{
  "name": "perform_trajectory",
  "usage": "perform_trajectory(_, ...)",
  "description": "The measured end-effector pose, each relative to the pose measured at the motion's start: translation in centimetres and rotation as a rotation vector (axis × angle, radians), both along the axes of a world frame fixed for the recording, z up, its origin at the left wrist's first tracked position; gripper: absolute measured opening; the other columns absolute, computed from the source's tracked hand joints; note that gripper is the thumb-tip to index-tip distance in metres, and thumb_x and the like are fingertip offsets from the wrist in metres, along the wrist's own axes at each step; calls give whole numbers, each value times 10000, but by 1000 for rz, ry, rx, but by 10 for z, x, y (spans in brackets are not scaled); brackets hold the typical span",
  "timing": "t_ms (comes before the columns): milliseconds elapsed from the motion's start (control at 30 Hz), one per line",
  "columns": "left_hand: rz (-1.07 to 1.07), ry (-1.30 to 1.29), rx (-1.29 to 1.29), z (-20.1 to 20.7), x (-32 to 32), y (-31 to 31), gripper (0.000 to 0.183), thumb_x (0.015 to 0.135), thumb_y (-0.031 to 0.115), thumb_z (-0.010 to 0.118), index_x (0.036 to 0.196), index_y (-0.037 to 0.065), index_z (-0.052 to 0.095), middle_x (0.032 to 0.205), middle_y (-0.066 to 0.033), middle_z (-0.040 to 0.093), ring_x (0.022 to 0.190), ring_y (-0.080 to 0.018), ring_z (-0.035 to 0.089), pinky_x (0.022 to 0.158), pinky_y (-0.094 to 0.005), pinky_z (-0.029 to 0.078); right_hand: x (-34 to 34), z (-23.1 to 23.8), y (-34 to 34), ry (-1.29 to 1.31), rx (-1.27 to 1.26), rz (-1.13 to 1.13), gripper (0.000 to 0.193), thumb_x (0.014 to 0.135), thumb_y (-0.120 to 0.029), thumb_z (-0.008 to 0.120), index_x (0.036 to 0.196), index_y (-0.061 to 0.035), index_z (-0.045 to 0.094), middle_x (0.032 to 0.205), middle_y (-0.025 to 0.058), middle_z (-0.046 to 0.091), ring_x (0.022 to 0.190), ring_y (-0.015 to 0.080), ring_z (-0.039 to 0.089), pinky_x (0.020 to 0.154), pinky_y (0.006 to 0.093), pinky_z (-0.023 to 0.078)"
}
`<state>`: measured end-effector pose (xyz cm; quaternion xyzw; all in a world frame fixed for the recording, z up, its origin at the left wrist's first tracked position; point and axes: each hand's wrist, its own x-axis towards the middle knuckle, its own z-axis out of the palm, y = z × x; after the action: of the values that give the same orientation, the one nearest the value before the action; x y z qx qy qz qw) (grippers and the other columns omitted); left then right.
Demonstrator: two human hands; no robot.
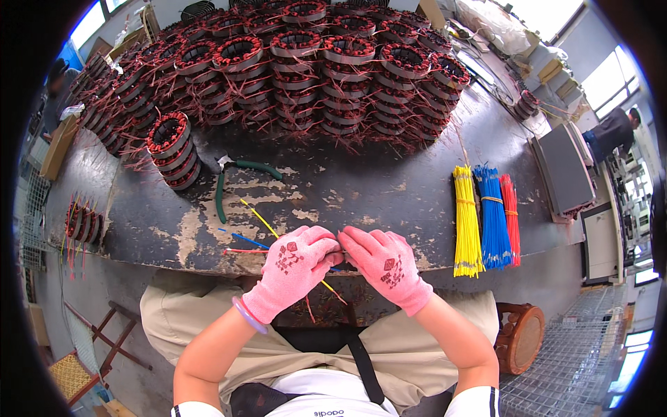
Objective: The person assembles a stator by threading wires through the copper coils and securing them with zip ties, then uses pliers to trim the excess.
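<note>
Nearer the person than the green-handled pliers (pixel 220 198), a yellow wire (pixel 258 217), blue wire (pixel 240 237) and red wire (pixel 244 251) jut leftward from the left hand (pixel 290 258), curled closed around them, the yellow slanting from far left to near right. Farther right of the pliers, the right hand (pixel 385 264), more distant from those leftward tips, bends its fingers against the left's; what it grips is hidden.

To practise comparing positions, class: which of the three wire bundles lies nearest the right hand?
The yellow wire bundle, leftmost; the blue wire bundle and red wire bundle lie farther from the right hand.
</note>
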<state>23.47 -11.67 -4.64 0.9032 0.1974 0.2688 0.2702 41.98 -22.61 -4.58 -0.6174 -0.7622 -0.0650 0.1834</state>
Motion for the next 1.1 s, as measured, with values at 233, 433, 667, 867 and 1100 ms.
perform_trajectory(233, -34, 6, -34, 2, 0, 1, 158, 793, 80, 730, 948, 92, 701, 982, -45, 678, 889, -284, 661, 769, -399, 541, 11, 15, 10, 1197, -846, -156, 227, 978, -183, 577, 998, 14, 688, 827, 50, 689, 745, 104, 574, 686, 287, 491)
perform_trajectory(433, -15, -15, -27, 1, 1, 1, 155, 785, 76, 738, 933, 90, 694, 992, -46, 680, 881, -281, 660, 757, -402, 543, -3, 21, 4, 234, 34, 47, 191, 831, -209, 781, 923, -70, 688, 814, 68, 638, 811, 313, 663, 720, 431, 536)
perform_trajectory(667, -48, -15, 3, 0, 2, 3, 124, 797, 109, 745, 908, 99, 690, 983, -30, 674, 873, -267, 657, 746, -398, 548, 11, 4, 17, 1473, -832, -267, 164, 925, -147, 694, 1033, -24, 695, 881, 38, 712, 773, 27, 594, 667, 235, 490)
perform_trajectory(867, -59, -1, -63, 4, 1, 1, 126, 787, 71, 725, 910, 81, 700, 984, -46, 683, 873, -285, 660, 758, -402, 545, -5, 13, -6, 236, 138, -109, 295, 821, -225, 796, 1066, -100, 688, 958, 58, 715, 829, 222, 689, 754, 361, 556)
perform_trajectory(1100, -62, -3, -60, 4, 1, 1, 127, 790, 52, 717, 910, 87, 694, 969, -47, 681, 870, -285, 660, 757, -399, 544, 1, 5, 0, 1279, -693, -273, 186, 916, -171, 683, 1074, -77, 711, 886, 84, 718, 814, 253, 680, 728, 348, 519)
